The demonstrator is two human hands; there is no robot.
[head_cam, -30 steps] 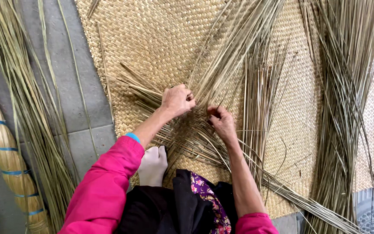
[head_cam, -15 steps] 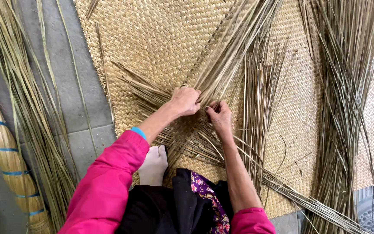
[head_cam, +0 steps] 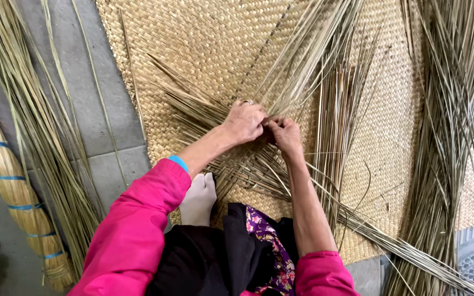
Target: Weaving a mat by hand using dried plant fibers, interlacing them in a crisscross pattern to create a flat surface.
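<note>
Both hands pinch dry reed strands at frame centre: the left hand (head_cam: pixel 245 121) and right hand (head_cam: pixel 285 134) meet, fingers closed on the reed strands (head_cam: pixel 308 66), which run long toward the upper right, pale green-tan. Beneath lies a woven mat (head_cam: pixel 204 44) on grey floor tiles (head_cam: pixel 105 170).

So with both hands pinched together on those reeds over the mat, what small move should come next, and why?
Probably fold the strand pinched by the right hand across under the left hand. Both hands meet where the loose reeds fan out over the woven mat, at the edge of the crossed part.
</note>
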